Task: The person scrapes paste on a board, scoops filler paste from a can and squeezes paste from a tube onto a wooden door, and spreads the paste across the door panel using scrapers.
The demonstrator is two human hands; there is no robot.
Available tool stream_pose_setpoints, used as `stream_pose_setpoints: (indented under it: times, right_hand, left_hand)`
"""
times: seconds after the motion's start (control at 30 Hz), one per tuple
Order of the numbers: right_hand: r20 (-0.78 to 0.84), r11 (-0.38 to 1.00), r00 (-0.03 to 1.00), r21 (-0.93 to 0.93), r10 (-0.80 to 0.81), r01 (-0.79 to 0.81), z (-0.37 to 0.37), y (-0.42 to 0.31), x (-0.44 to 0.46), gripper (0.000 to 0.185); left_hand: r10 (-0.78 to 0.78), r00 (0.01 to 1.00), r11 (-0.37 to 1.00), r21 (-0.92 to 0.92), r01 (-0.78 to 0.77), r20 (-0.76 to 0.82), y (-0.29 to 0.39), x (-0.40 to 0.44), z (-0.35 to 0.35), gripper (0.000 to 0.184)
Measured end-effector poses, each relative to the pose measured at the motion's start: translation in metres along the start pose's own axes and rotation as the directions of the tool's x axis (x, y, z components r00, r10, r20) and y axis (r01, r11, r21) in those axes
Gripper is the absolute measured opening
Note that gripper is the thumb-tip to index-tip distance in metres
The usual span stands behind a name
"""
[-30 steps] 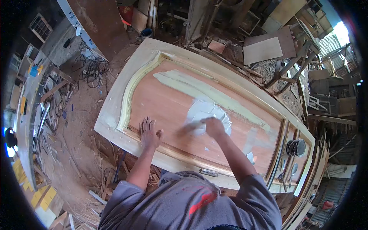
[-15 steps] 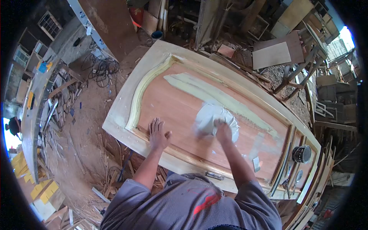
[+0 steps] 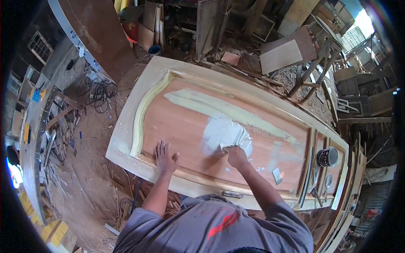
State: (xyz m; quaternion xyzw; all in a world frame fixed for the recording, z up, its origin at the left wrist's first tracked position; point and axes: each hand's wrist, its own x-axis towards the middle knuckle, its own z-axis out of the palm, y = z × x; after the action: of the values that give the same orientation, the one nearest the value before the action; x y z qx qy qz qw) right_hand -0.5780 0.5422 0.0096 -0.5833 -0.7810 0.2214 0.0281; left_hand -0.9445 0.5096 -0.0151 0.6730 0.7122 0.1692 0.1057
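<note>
A wooden door (image 3: 130, 101) lies flat in front of me, with a reddish recessed panel (image 3: 177, 130) inside a pale frame. My left hand (image 3: 166, 159) rests on the panel near its lower left edge, fingers spread. My right hand (image 3: 237, 157) is closed in a fist at the lower edge of a wet-looking white paste patch (image 3: 223, 133). Whatever it grips is mostly hidden beneath the fingers. Above the patch runs a long pale-yellow filler streak (image 3: 228, 109). A small flat scraper-like plate (image 3: 277, 176) lies on the panel to the right.
An open tin (image 3: 327, 157) stands on the door's right end, with several hand tools (image 3: 316, 192) beside it. Wood scraps (image 3: 80, 177) and tangled cables (image 3: 101, 95) litter the floor at left. Boards (image 3: 282, 57) and a wooden stand (image 3: 310, 76) are behind.
My right hand has moved across the white patch toward its lower edge, nearer my body. The left hand stays on the panel. The view has shifted slightly.
</note>
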Motion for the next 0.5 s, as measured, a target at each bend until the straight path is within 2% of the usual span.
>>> stream_pose_setpoints:
  times: [0.1,0.13,0.2,0.3,0.33,0.4,0.5]
  right_hand:
    - [-0.001,0.998,0.999,-0.023,0.051,-0.051,-0.014,0.026,0.024,0.041]
    - [-0.126,0.985,0.977,0.013,0.17,-0.17,-0.025,0.03,0.039,0.04]
    - [-0.31,0.968,0.918,0.052,0.248,-0.244,-0.026,0.05,0.056,0.039]
    - [-0.195,0.986,0.97,-0.047,0.147,-0.159,0.016,0.04,0.029,0.038]
    - [-0.276,0.999,0.961,-0.039,-0.02,0.009,0.033,0.039,0.014,0.038]
    - [-0.041,1.0,0.999,-0.011,-0.013,0.013,-0.003,0.008,-0.004,0.038]
    - [-0.185,0.985,0.968,0.063,0.168,-0.159,-0.022,0.03,0.033,0.037]
  left_hand:
    - [0.012,1.0,1.0,0.001,-0.012,-0.004,-0.003,0.001,0.003,0.069]
    - [0.016,1.0,1.0,0.005,-0.016,-0.004,-0.003,-0.001,0.004,0.069]
    - [0.012,1.0,1.0,0.006,-0.012,0.006,0.001,-0.004,0.003,0.069]
    - [0.034,0.999,0.999,0.002,-0.034,-0.004,-0.001,0.005,-0.001,0.068]
    - [0.025,1.0,1.0,-0.007,-0.025,-0.006,-0.001,0.0,0.0,0.068]
    - [0.018,1.0,1.0,-0.001,-0.018,-0.001,-0.001,-0.002,-0.001,0.067]
    - [0.013,1.0,1.0,0.003,-0.013,0.008,0.0,0.0,0.001,0.068]
